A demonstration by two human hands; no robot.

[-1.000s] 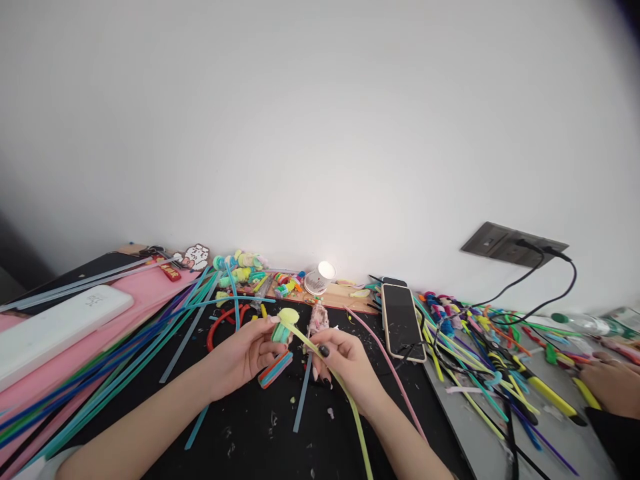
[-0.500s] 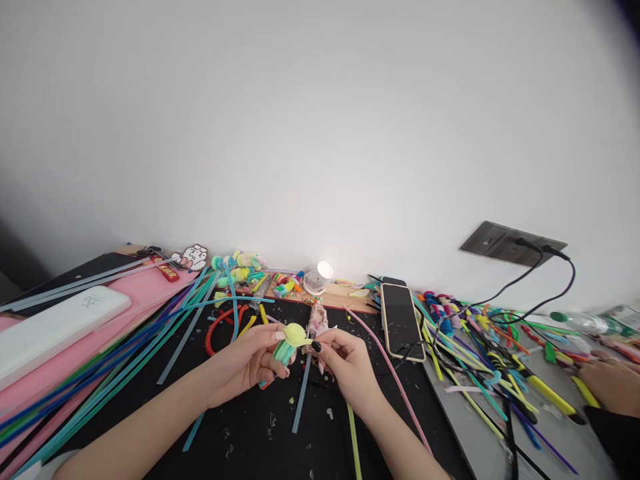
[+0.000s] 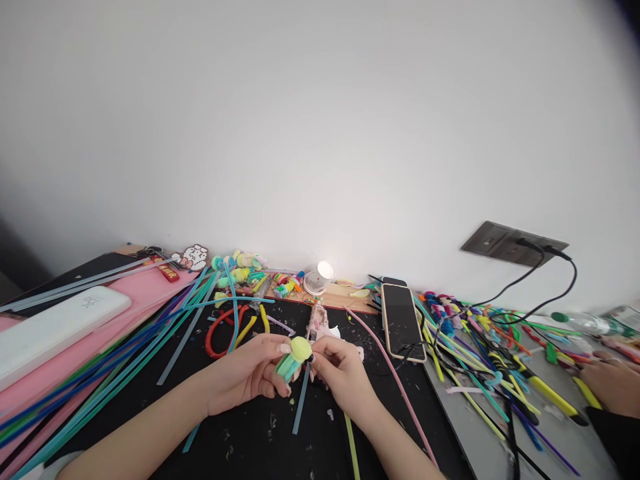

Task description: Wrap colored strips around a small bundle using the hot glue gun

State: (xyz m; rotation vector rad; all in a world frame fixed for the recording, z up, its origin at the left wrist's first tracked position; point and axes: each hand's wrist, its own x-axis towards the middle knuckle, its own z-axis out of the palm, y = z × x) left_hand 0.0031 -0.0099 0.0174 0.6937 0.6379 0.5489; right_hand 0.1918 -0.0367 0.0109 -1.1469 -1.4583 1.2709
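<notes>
Head view shows the left hand [image 3: 247, 373] cradling a small green fuzzy-stem piece [image 3: 287, 369] above the worktop [image 3: 250, 443], its thumb and fingers nearly closed around it. A yellow fuzzy disc [image 3: 301, 349] sits at the upper end, next to the left thumb. The right hand [image 3: 346, 375] has its thumb and forefinger pinched at the disc's edge; the exact contact is partly hidden by the fingertips. Probably the left grip steadies the body and leaves the disc exposed, so the right fingertips can work at its rim.

Beneath them, a grey-blue stem [image 3: 301, 407] lies lengthwise, and a yellow-green stem [image 3: 353, 443] emerges below the right wrist. Red-handled pliers [image 3: 215, 340] lie beyond the left hand, a blue stem crossing their handle. A long pink stem [image 3: 395, 373] runs past the right forearm, just beside a phone [image 3: 401, 320], and could catch the sleeve-free arm. The paper cup [image 3: 319, 279] stands near the wall. A co-worker's hand [image 3: 613, 383] is well apart on the far right, near yellow-handled cutters [image 3: 550, 395].
</notes>
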